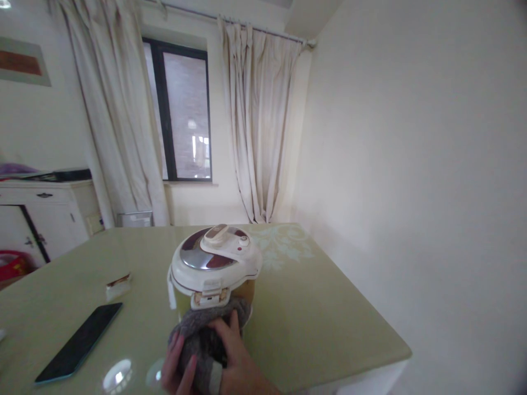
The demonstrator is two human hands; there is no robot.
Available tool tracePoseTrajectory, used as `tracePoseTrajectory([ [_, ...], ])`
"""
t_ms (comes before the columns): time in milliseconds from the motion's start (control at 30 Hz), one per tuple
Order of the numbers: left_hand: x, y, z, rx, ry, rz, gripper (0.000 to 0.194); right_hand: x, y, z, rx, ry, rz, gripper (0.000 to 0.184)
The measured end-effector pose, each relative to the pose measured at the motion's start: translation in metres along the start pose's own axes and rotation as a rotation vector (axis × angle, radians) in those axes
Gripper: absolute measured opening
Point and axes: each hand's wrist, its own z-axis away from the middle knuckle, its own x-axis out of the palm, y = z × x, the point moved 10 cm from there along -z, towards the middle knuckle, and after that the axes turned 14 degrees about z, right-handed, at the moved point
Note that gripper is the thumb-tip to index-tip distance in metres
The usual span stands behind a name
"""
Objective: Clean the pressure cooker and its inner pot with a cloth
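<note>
A white and brown electric pressure cooker (214, 263) stands on the pale green table (304, 318), its lid on and its hinge side toward me. Against its near side is a bunched grey cloth (197, 323). My left hand (178, 365) grips the cloth from the left with bent fingers. From the right, my right hand (239, 351) closes on the same cloth, thumb and fingers pressed into its folds. The cloth hides the lower body of the cooker.
A dark phone-like slab (80, 343) lies on the table at the left. Behind it is a small white packet (118, 286) with a brown edge. A white cabinet (53, 214) stands beyond the table's left side, and a bare wall (411, 164) runs along the right.
</note>
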Motion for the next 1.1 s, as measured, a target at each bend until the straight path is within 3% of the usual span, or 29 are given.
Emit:
tracePoseTrajectory([
  [67, 0.008, 0.020, -0.001, 0.071, -0.009, -0.018, 0.086, -0.026, -0.027, 0.003, -0.147, -0.172, -0.196, 0.068],
  [133, 0.011, 0.030, -0.022, 0.019, 0.005, -0.108, 0.073, -0.049, -0.057, 0.006, -0.288, -0.366, -0.183, 0.078],
  [200, 0.009, 0.047, -0.054, 0.039, 0.041, -0.178, 0.074, -0.069, -0.089, 0.002, -0.445, -0.545, -0.115, 0.060],
  [233, 0.007, 0.057, -0.071, 0.069, 0.068, -0.202, 0.075, -0.084, -0.103, -0.012, -0.497, -0.521, -0.111, 0.050],
  [267, 0.003, 0.068, -0.087, 0.113, 0.114, -0.231, 0.076, -0.103, -0.113, -0.035, -0.512, -0.407, -0.082, 0.046],
  [333, -0.001, 0.087, -0.117, 0.192, 0.192, -0.270, 0.083, -0.137, -0.120, -0.094, -0.461, -0.065, 0.113, 0.041],
  [400, 0.001, 0.098, -0.150, 0.203, 0.219, -0.266, 0.092, -0.150, -0.113, -0.151, -0.348, 0.162, 0.360, 0.041],
  [467, 0.022, 0.098, -0.189, 0.113, 0.061, -0.286, 0.084, -0.139, -0.099, -0.200, -0.256, 0.192, 0.552, 0.047],
  [533, 0.058, 0.093, -0.225, 0.019, -0.233, -0.414, 0.062, -0.118, -0.076, -0.232, -0.152, 0.085, 0.619, 0.054],
  [600, 0.090, 0.089, -0.253, -0.007, -0.451, -0.581, 0.049, -0.105, -0.060, -0.244, -0.102, 0.020, 0.611, 0.064],
  [700, 0.137, 0.082, -0.286, -0.018, -0.614, -0.761, 0.043, -0.106, -0.056, -0.241, -0.117, 0.066, 0.553, 0.064],
  [800, 0.181, 0.074, -0.298, -0.046, -0.729, -0.836, 0.041, -0.111, -0.056, -0.236, -0.132, 0.103, 0.478, 0.054],
  [900, 0.195, 0.080, -0.293, -0.008, -0.766, -0.860, 0.041, -0.116, -0.051, -0.236, -0.106, 0.138, 0.398, 0.050],
  [967, 0.181, 0.091, -0.280, 0.032, -0.739, -0.843, 0.042, -0.118, -0.047, -0.237, -0.094, 0.169, 0.347, 0.055],
  [1100, 0.126, 0.120, -0.229, 0.098, -0.641, -0.660, 0.042, -0.115, -0.046, -0.240, -0.113, 0.189, 0.314, 0.063],
])
